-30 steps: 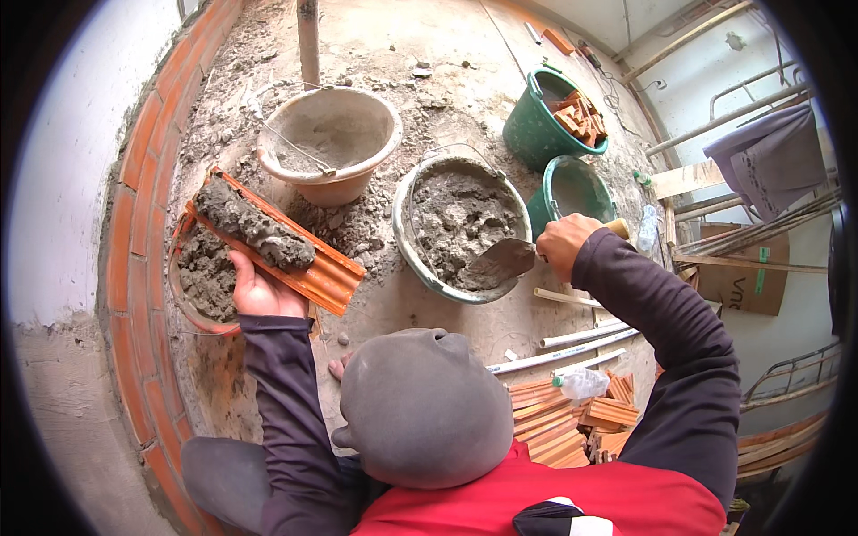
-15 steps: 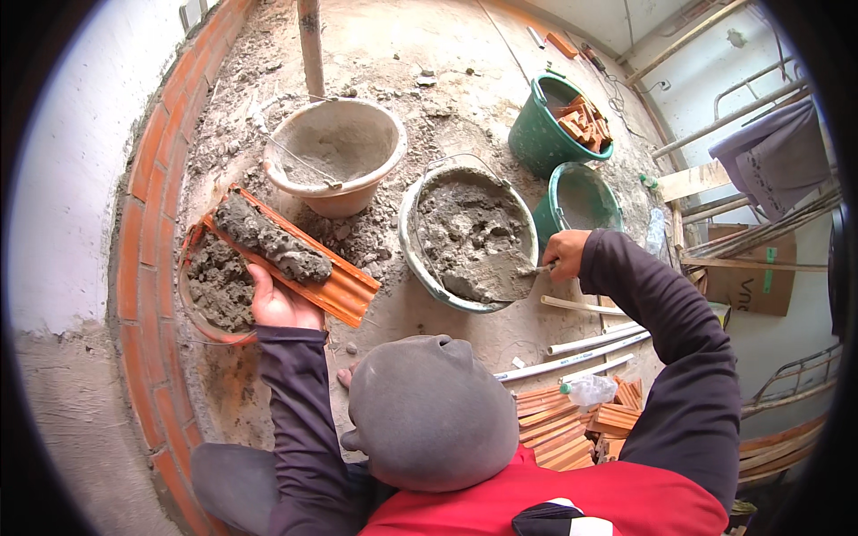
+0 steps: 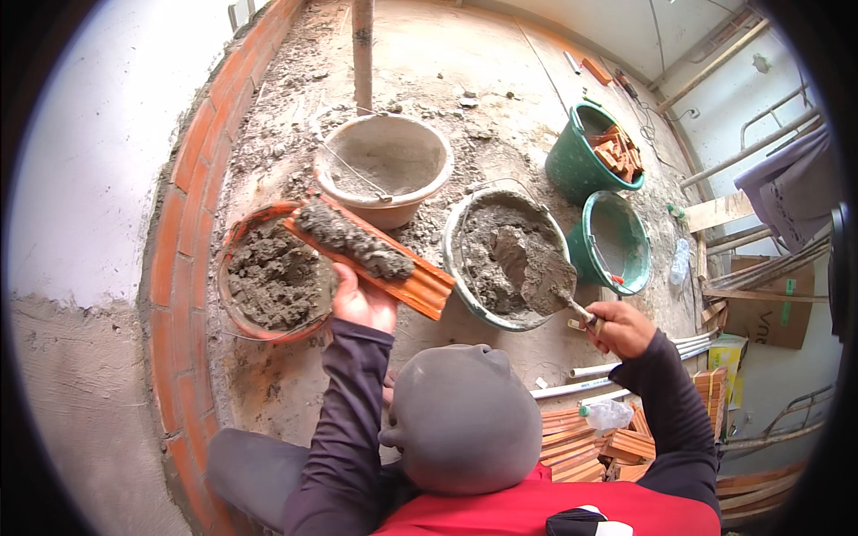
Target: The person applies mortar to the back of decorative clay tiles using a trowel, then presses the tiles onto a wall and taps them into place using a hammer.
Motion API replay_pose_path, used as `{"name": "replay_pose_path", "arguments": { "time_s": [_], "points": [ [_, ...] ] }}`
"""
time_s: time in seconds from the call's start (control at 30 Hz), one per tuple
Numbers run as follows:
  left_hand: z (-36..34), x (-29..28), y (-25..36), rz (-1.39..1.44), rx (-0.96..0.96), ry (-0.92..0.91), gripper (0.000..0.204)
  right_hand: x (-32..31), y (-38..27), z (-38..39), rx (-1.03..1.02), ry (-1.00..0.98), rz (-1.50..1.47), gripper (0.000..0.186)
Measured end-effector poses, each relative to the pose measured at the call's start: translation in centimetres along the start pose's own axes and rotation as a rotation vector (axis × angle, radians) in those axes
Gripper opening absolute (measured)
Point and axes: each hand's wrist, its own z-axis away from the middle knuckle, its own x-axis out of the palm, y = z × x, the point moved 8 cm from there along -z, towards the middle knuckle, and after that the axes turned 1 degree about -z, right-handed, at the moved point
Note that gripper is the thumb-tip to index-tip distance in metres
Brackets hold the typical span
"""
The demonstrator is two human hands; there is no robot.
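Spare bricks [image 3: 572, 438] are stacked nearest, prob. left for use. Trowel [image 3: 547, 284] is pinched in R hand [image 3: 621, 330], its mortar-covered blade held over mid bucket [image 3: 450, 259], where plenty's left. Orange brick [image 3: 422, 293] is gripped from below by L hand [image 3: 365, 305]; mortar strip [image 3: 350, 239] is laid, lower end bare, approx. part-done. Brick courses [image 3: 170, 308] are laid along L wall to far end.

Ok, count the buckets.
5: leftmost, orange bucket; pale bucket near the pole; grey bucket under the trowel; larger green bucket upper right; smaller green bucket below it. Others may be hidden.
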Motion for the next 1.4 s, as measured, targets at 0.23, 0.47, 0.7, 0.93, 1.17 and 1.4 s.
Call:
{"name": "replay_pose_path", "arguments": {
  "time_s": [0.23, 0.47, 0.7, 0.93, 1.17, 1.4],
  "points": [
    [0.6, 1.6, -1.0, 0.037, -0.023, -0.013, 0.061, 8.6, -7.0, 2.1, -0.442, 0.085, 0.417, 0.036],
    [0.7, 1.6, -0.8, 0.156, -0.012, 0.025, 0.058, 11.3, -6.6, 2.3, -0.605, 0.294, 0.627, 0.043],
    [0.8, 2.7, -0.2, 0.127, 0.015, -0.005, 0.058, 12.2, -7.9, 3.3, -0.683, 0.353, 0.655, 0.044],
    [0.6, 2.3, 0.1, 0.091, 0.054, 0.019, 0.057, 12.4, -7.9, 3.3, -0.618, 0.332, 0.625, 0.044],
    [0.4, 2.0, 0.5, 0.129, 0.041, 0.034, 0.063, 11.6, -8.3, 3.1, -0.476, 0.256, 0.293, 0.034],
    [0.6, 6.0, 3.0, 0.200, -0.018, -0.040, 0.064, 11.9, -8.3, -0.6, -0.688, 0.234, 0.074, 0.034]
  ]
}}
